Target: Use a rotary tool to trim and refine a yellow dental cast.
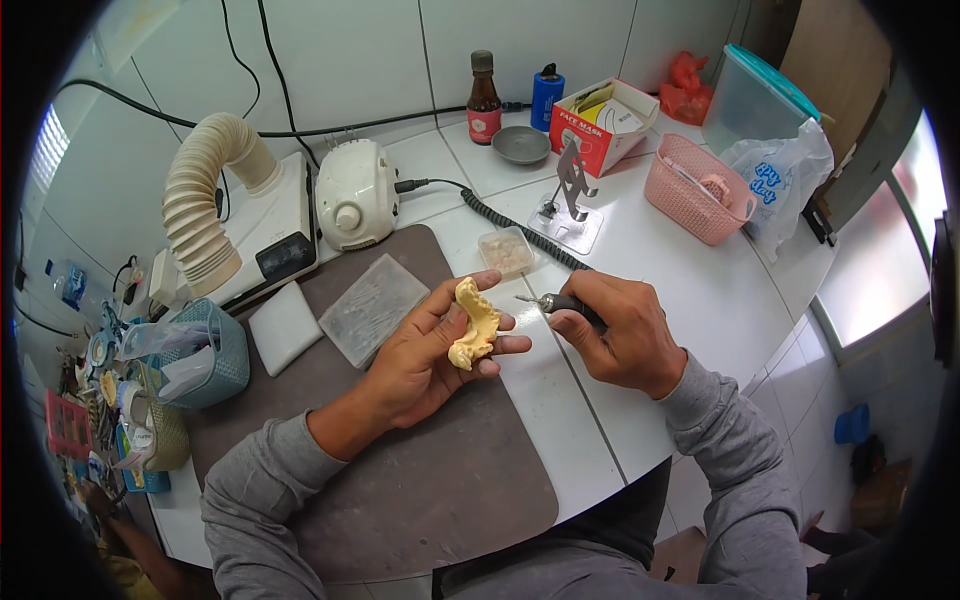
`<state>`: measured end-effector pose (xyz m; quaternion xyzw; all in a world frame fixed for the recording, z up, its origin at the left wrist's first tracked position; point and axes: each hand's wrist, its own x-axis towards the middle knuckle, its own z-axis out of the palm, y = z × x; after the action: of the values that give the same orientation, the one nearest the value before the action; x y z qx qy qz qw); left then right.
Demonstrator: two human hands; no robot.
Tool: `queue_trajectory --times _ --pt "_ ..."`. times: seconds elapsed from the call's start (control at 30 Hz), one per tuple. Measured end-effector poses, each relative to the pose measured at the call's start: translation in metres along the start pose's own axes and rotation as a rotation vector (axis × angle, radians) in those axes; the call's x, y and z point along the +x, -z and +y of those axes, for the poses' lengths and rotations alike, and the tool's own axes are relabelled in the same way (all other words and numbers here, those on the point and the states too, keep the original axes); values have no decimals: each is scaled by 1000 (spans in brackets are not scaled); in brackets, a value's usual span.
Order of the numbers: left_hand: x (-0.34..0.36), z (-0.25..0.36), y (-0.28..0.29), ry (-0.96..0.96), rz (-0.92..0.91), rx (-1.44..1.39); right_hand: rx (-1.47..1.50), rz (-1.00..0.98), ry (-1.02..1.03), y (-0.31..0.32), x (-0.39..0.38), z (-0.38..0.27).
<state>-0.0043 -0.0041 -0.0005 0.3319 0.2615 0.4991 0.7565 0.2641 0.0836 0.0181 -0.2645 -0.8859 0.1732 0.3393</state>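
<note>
A pale yellow dental plaster model (pixel 476 325), curved like an arch with tooth shapes along its edge, rests in my left hand (pixel 425 350). My left thumb and fingers hold it above the dark mat. In my right hand (pixel 625 335) is a dark rotary handpiece (pixel 575 308), gripped like a pen. Its thin metal bur (pixel 527 299) points left toward the model, with a gap between them. A coiled black cord (pixel 510 222) runs from behind the right hand to a white control box (pixel 356 195).
A brown-grey mat (pixel 420 490) covers part of the white tiled table (pixel 690 300). On it lie a clear case of burs (pixel 372 308) and a white block (pixel 285 328). Beyond stand a ribbed suction hose (pixel 200 195), a small clear tub (pixel 505 250), a metal stand (pixel 570 225) and baskets.
</note>
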Motion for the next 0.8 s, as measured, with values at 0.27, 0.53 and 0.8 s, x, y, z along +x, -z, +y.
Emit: queue_trajectory --times 0.27,0.53,0.8 --pt "2 -5 20 -31 -228 -90 -1 -7 -2 2 1 -2" --pt "0 -3 -1 -34 -60 47 -7 -6 -5 1 -1 0" --pt "1 -3 -3 -57 -28 113 -2 -26 -16 3 -2 -2"
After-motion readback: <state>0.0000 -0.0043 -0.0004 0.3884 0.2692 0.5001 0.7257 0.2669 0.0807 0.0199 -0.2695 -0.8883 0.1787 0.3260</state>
